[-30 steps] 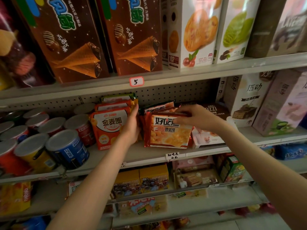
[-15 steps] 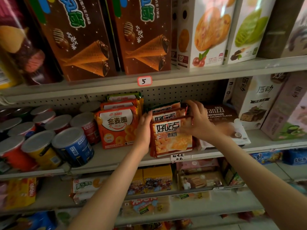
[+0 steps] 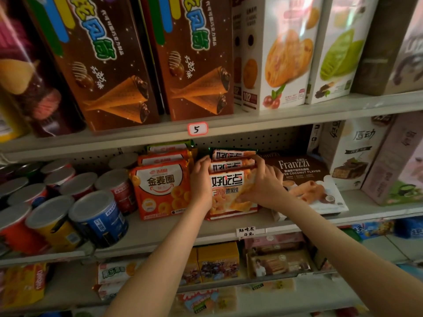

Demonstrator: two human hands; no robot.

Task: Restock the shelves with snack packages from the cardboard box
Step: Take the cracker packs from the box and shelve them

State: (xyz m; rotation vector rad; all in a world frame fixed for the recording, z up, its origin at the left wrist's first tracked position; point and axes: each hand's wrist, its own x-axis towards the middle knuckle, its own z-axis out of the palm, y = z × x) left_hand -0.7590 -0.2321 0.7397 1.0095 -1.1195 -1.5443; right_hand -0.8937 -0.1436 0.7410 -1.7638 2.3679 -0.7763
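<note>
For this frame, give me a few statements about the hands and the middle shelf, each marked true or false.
1. Both the left hand and the right hand grip the row of red snack packs on the middle shelf. True.
2. The Franzzi box stands upright to the left of those packs. False: it lies flat on their right.
3. The orange ring-snack packs stand just left of the left hand. True.
4. The price tag on the shelf edge above reads 8. False: it reads 5.
</note>
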